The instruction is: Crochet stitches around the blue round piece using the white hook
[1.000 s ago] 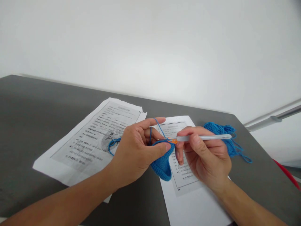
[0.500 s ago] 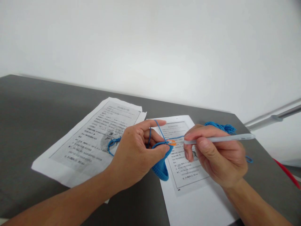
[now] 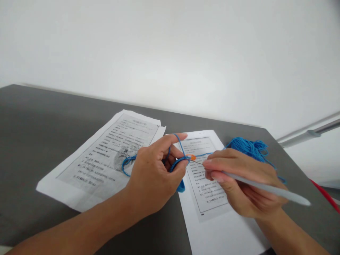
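Between its thumb and fingers my left hand (image 3: 156, 170) pinches a small blue crocheted piece (image 3: 181, 186), mostly hidden behind the hand. Blue yarn (image 3: 178, 141) loops over its raised index finger. My right hand (image 3: 241, 180) grips a crochet hook with a pale translucent handle (image 3: 276, 190). The thin metal shaft (image 3: 196, 162) points left, its tip at the top edge of the blue piece. An orange marker (image 3: 191, 157) sits right beside that tip. A strand of blue yarn runs right, behind my right hand, to a loose blue bundle (image 3: 248, 148).
Two printed sheets lie on the dark grey table (image 3: 66, 117): a creased left sheet (image 3: 106, 159) and a right sheet (image 3: 228, 233) under my hands. Behind stands a white wall (image 3: 170, 63). A metal bar (image 3: 310, 134) and a red strip (image 3: 325, 196) show at the right.
My right hand has shifted slightly right and down, and the hook's handle end has tilted downward. The blue piece has turned and shows less below my left thumb. More of the yarn bundle shows.
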A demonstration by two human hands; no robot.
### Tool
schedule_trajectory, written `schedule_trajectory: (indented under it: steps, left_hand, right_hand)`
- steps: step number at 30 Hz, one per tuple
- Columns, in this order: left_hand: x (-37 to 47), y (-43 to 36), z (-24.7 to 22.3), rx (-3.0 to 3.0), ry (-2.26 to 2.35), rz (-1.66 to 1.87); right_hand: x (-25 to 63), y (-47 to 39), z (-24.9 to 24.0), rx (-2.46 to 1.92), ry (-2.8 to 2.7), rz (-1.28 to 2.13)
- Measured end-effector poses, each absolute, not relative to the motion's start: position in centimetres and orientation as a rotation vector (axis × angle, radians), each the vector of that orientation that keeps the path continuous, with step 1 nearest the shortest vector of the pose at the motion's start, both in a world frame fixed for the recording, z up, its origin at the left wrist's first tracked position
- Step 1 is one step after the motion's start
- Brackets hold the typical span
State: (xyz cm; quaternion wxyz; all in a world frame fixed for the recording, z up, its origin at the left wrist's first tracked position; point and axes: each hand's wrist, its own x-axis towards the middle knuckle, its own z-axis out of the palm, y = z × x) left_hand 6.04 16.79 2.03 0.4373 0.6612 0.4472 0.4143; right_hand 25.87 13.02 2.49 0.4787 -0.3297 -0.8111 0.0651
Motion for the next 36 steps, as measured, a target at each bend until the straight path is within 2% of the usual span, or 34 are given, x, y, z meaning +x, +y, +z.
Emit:
schedule_trajectory:
  steps: [4, 11, 18, 26, 30, 33, 36]
  left_hand:
    - [5.9, 16.9, 2.1, 1.839, 1.168, 1.103]
    - [6.0, 17.1, 2.2, 1.862, 1.215, 1.152]
    - [6.1, 17.2, 2.1, 1.797, 1.255, 1.147]
    - [6.0, 17.3, 2.5, 1.709, 1.27, 1.099]
    - [6.0, 17.2, 2.7, 1.613, 1.245, 1.063]
    - [6.1, 17.0, 2.8, 1.487, 1.163, 1.046]
    - [6.0, 16.7, 2.9, 1.343, 1.024, 1.038]
  right_hand:
    - [25.6, 12.9, 2.9, -0.847, -2.096, -0.125]
    - [24.7, 12.7, 1.9, -0.925, -1.964, 0.066]
    - [24.5, 11.9, 1.7, -0.921, -2.236, -0.406]
    - [24.3, 12.1, 1.1, -0.817, -2.351, -0.501]
    - [23.7, 12.3, 1.0, -0.866, -2.186, -0.304]
    - [23.5, 12.5, 0.9, -0.944, -1.737, 0.209]
    - [23.7, 12.9, 0.7, -0.842, -1.339, 0.768]
